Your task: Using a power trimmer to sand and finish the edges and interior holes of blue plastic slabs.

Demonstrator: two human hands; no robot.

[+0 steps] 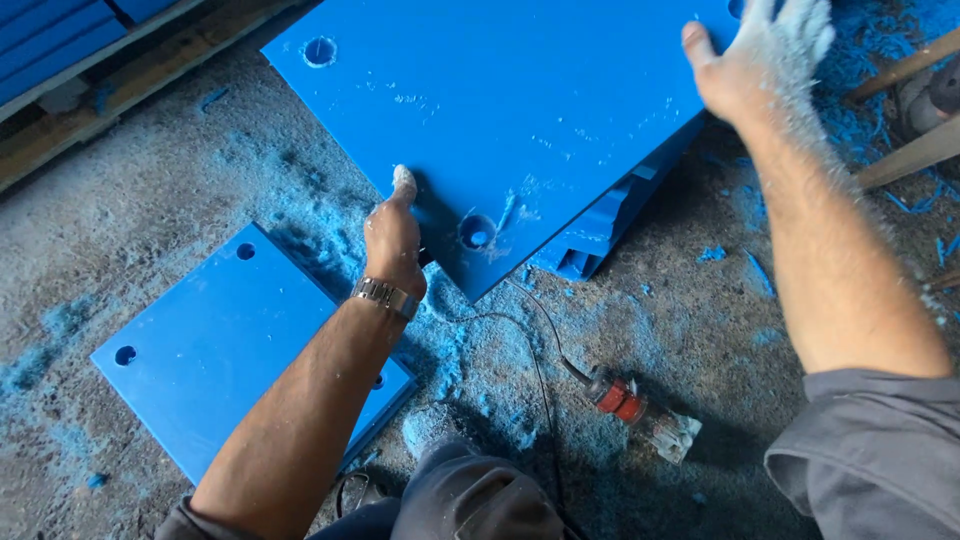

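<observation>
Two hands of mine are on the large blue plate (520, 110), which lies tilted on a stack of similar blue plates (600, 235) on the dusty floor (130, 200). My left hand (393, 235) grips the plate at its near edge, the fingers curled under it and the thumb pointing up, close to a drilled hole (477, 232). My right hand (765, 50), white with dust, lies flat with spread fingers on the far right side of the plate. I judge the drilling in this plate is done: I see one hole near the corner and another hole (319, 50) at the far corner, and blue shavings (880, 80) lie all around. A second smaller plate (215, 350) with holes lies flat just beside my left arm. A red plug (625, 398) with its cable lies on the floor, apart from the plates. How many plates in the stack remain without holes, I cannot tell.
</observation>
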